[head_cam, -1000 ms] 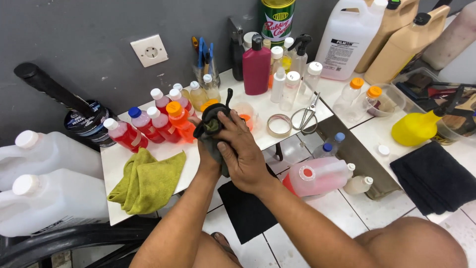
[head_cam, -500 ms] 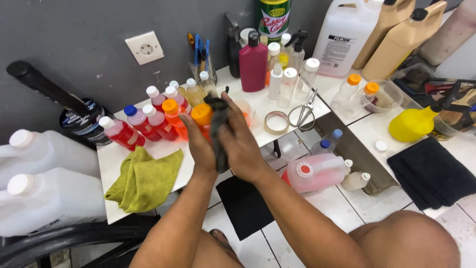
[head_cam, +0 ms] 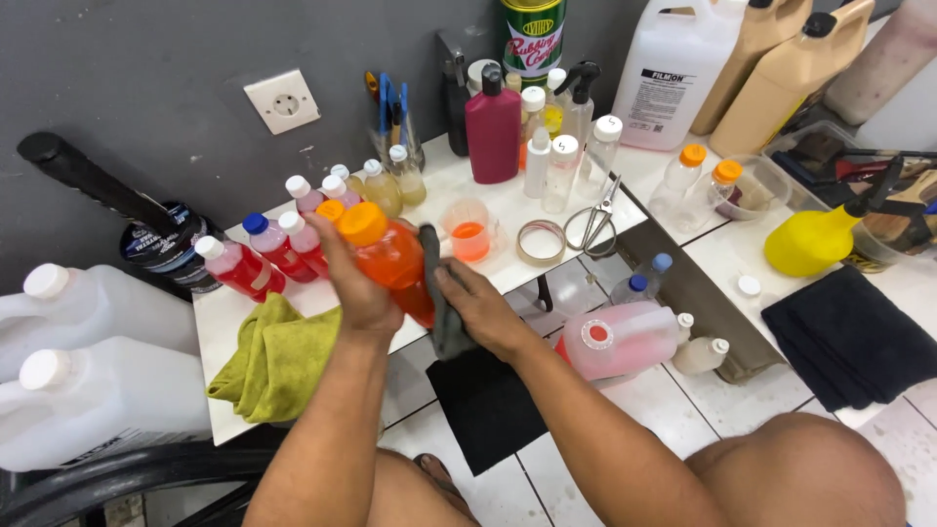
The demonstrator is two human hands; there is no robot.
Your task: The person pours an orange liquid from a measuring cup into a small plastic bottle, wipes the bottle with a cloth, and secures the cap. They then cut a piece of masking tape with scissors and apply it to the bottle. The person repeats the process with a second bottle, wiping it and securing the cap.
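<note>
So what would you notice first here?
Mid-picture, the left hand grips an orange bottle while the right hand presses a dark cloth against it. Behind it stand small red bottles, and a green cloth lies on the left of the white board.

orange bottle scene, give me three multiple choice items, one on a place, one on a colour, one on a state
1. Where does the green cloth lie?
A. on the white board's near left part
B. on the black mat
C. over the yellow spray bottle

2. What colour is the cap of the orange bottle?
A. blue
B. orange
C. white

3. What is the right hand doing?
A. resting empty on the floor
B. holding scissors
C. pressing a dark grey cloth against the bottle

Answers: 1 A, it lies bunched below the red bottles; 2 B, the cap matches the liquid; 3 C, the left hand grips the tilted bottle while the cloth lies against its side.
</note>
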